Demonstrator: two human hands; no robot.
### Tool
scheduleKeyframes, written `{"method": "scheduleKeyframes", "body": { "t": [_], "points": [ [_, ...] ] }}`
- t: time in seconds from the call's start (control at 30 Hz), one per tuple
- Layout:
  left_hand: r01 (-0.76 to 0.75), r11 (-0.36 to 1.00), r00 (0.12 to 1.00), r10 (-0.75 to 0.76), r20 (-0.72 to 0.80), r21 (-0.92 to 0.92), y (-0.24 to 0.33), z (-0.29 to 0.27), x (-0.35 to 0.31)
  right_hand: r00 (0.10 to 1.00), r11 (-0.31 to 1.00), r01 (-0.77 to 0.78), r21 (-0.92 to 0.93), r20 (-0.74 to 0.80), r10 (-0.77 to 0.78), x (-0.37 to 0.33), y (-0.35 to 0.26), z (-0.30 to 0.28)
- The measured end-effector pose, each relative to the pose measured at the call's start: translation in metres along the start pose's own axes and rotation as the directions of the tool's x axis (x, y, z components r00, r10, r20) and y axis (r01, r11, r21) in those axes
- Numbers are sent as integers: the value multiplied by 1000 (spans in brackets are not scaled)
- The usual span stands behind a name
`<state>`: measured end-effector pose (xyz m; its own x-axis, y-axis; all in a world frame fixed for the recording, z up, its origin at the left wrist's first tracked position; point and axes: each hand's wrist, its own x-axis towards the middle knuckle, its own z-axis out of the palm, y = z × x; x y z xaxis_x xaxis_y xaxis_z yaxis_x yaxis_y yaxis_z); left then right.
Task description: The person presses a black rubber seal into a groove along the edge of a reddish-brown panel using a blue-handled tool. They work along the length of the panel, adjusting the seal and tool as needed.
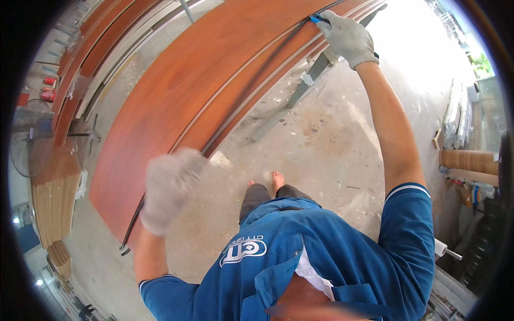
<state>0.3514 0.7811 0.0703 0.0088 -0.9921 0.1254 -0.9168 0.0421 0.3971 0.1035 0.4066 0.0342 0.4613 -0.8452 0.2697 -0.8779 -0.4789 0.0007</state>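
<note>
A long reddish-brown wooden panel (176,91) lies flat in front of me, with a dark strip (251,69) running along its near edge. My right hand (347,37), in a grey work glove, reaches far out and grips a small blue tool (317,19) pressed on the strip at the panel's far end. My left hand (170,188), also gloved and blurred, rests closed on the panel's near edge over the strip. The strip's loose end hangs off the panel below my left hand.
Grey metal trestle legs (300,91) stand under the panel on a dusty concrete floor (321,144). More brown panels (85,53) and stacked light wood slats (51,203) lie at the left. A standing fan (32,139) is at far left. Rolls and boards (466,160) sit at right.
</note>
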Motion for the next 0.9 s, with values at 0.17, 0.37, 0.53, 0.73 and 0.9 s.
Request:
{"method": "scheduleKeyframes", "body": {
  "t": [0.17, 0.37, 0.53, 0.73, 0.9],
  "points": [
    [378, 911, 922, -354, 158, -167, -9, -17, -13, 997, 997, -76, 6, 15, 76, -3, -15, -8],
    [-247, 969, 969, 247, 23, -32, -73, -29, -31, 985, 985, -170, 16, 35, 169, -22, -55, -17],
    [-389, 921, 921, 389, -1, 23, -89, -5, -31, 989, 986, -147, -76, -38, 144, -80, -132, -27],
    [-447, 892, 894, 442, -75, -63, -99, 6, -28, 981, 985, -174, -1, 84, 174, -173, -250, -61],
    [-433, 901, 901, 432, -48, -30, -96, 4, -20, 992, 992, -111, 67, 70, 107, -211, -298, -75]
  ]
}}
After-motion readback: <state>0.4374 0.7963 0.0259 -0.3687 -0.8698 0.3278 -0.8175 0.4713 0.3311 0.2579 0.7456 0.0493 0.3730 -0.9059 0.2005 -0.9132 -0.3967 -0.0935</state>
